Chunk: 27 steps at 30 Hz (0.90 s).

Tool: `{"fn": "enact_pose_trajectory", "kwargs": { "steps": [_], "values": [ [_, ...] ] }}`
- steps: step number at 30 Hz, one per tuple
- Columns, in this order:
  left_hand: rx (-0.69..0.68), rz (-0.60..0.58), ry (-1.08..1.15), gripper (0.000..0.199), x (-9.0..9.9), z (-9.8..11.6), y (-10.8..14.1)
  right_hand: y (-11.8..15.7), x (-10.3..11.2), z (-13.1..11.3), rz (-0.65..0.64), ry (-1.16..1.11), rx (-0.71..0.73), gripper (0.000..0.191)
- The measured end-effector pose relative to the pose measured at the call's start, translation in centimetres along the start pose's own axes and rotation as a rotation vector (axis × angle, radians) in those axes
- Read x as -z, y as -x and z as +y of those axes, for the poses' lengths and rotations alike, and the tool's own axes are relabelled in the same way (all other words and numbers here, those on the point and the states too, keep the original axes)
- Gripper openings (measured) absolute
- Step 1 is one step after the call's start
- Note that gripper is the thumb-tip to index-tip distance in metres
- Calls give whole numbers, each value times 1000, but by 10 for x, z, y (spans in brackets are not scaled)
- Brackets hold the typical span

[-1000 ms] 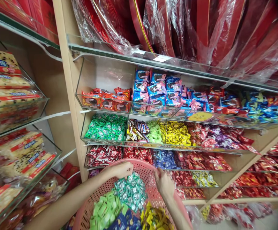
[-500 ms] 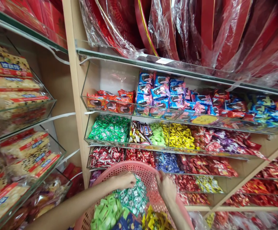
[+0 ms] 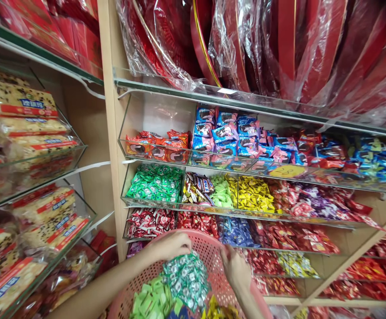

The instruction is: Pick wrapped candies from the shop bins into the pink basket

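Observation:
A pink perforated basket (image 3: 139, 285) is at the bottom centre. Inside it lie shiny green-and-white wrapped candies (image 3: 188, 281), light green packets (image 3: 153, 299), yellow packets (image 3: 219, 310) and a little dark blue. My left hand (image 3: 177, 245) is just above the shiny green candies, near the far part of the basket. Its fingers are curled down, and whatever they hold is hidden. My right hand (image 3: 236, 268) is closed around the basket's right rim.
Ahead, glass-fronted shelves (image 3: 156, 204) hold green candies (image 3: 156, 182), yellow candies (image 3: 254, 194), blue-pink packets (image 3: 226, 133) and red candies. Packaged pastries (image 3: 29, 104) fill shelves at left. Red plastic-wrapped items (image 3: 286, 44) stand above.
The view has shifted, so the shelves and basket sit slightly lower and further right. My left hand has lifted a little off the shiny green candies. My right hand stays on the rim.

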State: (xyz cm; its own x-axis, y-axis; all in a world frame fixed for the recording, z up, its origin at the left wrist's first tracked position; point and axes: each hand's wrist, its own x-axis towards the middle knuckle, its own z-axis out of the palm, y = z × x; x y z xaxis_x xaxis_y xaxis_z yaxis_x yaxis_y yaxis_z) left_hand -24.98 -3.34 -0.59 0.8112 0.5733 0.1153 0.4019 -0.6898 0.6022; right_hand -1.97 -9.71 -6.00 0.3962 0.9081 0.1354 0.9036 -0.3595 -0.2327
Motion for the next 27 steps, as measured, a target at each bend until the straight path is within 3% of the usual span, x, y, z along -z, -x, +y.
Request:
{"fn": "enact_pose_trajectory", "kwargs": {
  "steps": [5, 9, 11, 14, 17, 27],
  "values": [
    [48, 339, 18, 23, 84, 21, 7, 2, 1, -1, -7, -1, 1, 44],
    [139, 712, -211, 20, 146, -8, 2, 3, 3, -5, -25, -11, 0, 43],
    [189, 727, -368, 16, 163, -27, -4, 3, 3, -5, -30, -31, 0, 44],
    [240, 629, -541, 16, 170, -45, -13, 2, 1, -3, -27, -48, 11, 44],
    [270, 555, -655, 13, 167, -48, -20, 0, -2, 2, -29, -51, 19, 45],
    [373, 537, -804, 15, 162, -40, -25, -2, -4, 5, -18, -32, 17, 44]
  ]
}}
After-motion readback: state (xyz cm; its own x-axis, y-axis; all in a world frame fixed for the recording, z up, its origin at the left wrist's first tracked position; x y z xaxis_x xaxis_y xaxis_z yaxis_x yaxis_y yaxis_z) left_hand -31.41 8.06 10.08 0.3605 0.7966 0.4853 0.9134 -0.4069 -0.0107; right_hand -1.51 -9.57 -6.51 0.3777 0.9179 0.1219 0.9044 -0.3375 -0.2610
